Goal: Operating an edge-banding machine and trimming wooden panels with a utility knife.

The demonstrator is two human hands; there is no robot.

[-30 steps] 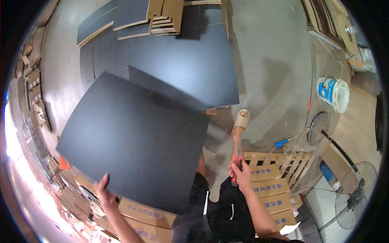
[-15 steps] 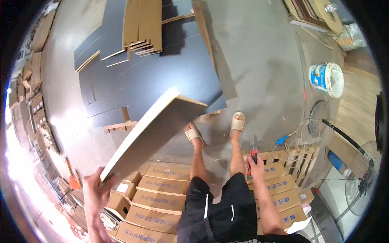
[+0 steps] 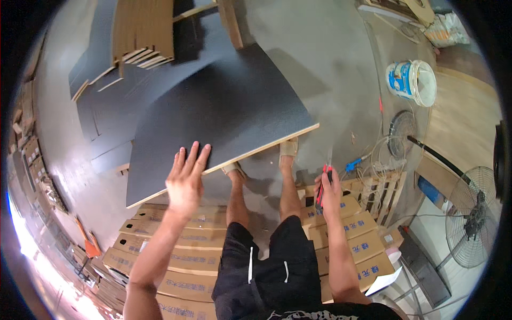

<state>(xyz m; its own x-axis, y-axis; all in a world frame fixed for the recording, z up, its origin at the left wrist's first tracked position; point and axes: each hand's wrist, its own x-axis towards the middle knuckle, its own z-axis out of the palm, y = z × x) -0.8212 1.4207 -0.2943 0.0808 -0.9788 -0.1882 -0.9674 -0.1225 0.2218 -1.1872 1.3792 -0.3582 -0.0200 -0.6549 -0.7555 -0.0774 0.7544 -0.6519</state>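
A large dark grey board point(image 3: 224, 112) with a pale cut edge lies in front of me, over a pile of similar dark panels point(image 3: 101, 130). My left hand point(image 3: 185, 184) rests on its near edge, fingers spread flat on the dark face; the thumb is hidden. To the right of the board, my right hand point(image 3: 332, 194) is closed around a red and black utility knife point(image 3: 319, 198). Its blade points away from me, apart from the board.
Flat brown cartons point(image 3: 194, 236) are stacked on both sides of my legs. Narrow brown boards point(image 3: 143, 29) lie on the panels at the far left. At right are a white-and-blue bucket point(image 3: 405, 80), a wooden pallet point(image 3: 381, 194), loose cable and a standing fan point(image 3: 472, 216).
The board has swung from tilted on its edge to dark face up over the pile. My left hand went from gripping its end to fingers spread on top. The right hand keeps the knife.
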